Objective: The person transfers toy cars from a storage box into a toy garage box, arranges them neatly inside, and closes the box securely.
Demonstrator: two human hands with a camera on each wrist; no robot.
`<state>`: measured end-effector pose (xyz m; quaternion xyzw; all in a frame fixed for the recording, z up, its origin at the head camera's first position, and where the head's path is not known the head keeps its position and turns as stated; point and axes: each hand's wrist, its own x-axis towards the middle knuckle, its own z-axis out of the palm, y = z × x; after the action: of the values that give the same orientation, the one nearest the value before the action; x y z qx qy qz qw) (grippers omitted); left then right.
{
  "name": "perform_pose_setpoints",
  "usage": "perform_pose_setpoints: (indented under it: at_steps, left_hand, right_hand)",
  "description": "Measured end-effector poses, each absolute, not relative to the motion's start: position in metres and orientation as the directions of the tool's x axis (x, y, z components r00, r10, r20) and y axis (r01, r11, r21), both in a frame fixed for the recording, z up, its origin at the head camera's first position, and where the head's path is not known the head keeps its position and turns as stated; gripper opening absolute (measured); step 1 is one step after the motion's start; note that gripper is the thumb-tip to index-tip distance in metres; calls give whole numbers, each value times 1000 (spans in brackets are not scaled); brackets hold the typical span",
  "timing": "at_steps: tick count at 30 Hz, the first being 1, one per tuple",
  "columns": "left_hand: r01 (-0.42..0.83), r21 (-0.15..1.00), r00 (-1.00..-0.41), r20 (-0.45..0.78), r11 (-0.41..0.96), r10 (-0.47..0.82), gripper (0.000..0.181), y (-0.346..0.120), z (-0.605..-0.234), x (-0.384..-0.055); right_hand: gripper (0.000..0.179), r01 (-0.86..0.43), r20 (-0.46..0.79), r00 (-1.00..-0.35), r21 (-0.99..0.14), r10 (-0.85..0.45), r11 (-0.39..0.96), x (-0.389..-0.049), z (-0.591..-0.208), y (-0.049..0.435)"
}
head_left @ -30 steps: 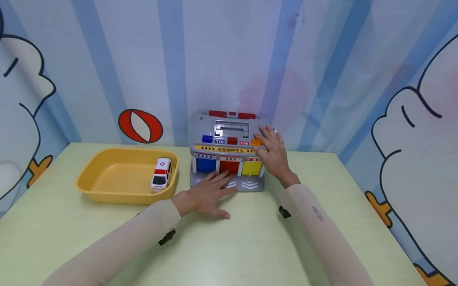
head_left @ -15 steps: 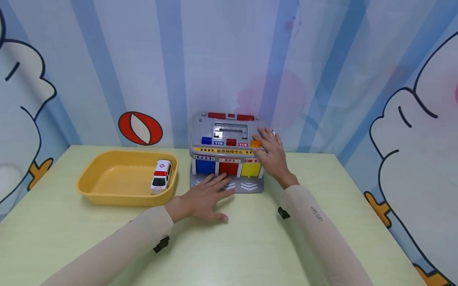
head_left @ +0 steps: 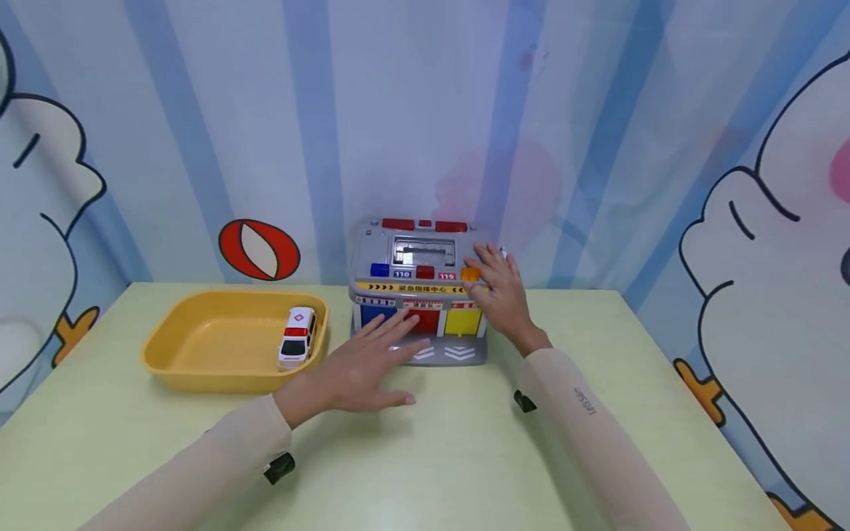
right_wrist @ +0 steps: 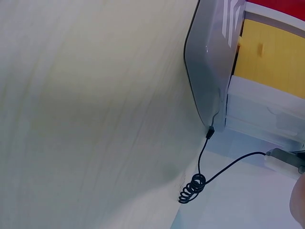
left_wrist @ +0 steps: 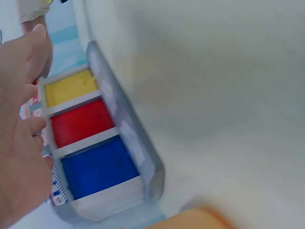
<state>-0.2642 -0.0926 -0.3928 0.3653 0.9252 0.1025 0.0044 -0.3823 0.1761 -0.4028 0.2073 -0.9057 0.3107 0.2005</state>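
Note:
A grey toy rescue station (head_left: 372,253) stands at the back middle of the table. It has blue, red and yellow doors (head_left: 462,322), all down, and blue, red and orange buttons on top. My right hand (head_left: 506,299) rests on its top right corner, fingers stretched beside the orange button (head_left: 470,273). With fingers spread, my left hand (head_left: 355,369) is over the front left of the station, overlapping the blue door in the head view and holding nothing. The left wrist view shows the blue door (left_wrist: 100,167) uncovered.
A yellow tray (head_left: 199,381) lies left of the station, with a white toy ambulance (head_left: 296,338) at its right end. In the right wrist view a black coiled cord (right_wrist: 193,188) runs from the station's base to a small grey-and-white piece (right_wrist: 283,160). A patterned curtain (head_left: 412,110) hangs behind.
My left hand has drawn back to the left, off the station's base. The right hand keeps its place on the station's corner. The head view has tilted up slightly.

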Motion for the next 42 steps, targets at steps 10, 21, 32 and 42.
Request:
perform_pose_setpoints:
  at_steps: [10, 21, 32, 42]
  left_hand:
    - [553, 75, -807, 296, 830, 511, 95, -102, -363, -296]
    - [410, 139, -901, 218, 902, 376, 99, -111, -350, -354]
    - [363, 236, -931, 127, 901, 342, 95, -109, -350, -369]
    - [349, 284, -937, 107, 893, 332, 95, -105, -347, -373]
  right_hand:
    - [52, -506, 492, -831, -471, -260, 723, -384, -401, 173]
    - [53, -506, 499, -826, -453, -261, 734, -384, -405, 173]
    - [52, -509, 510, -821, -453, -255, 732, -384, -408, 174]
    - [52, -504, 506, -826, -463, -249, 729, -383, -404, 176]
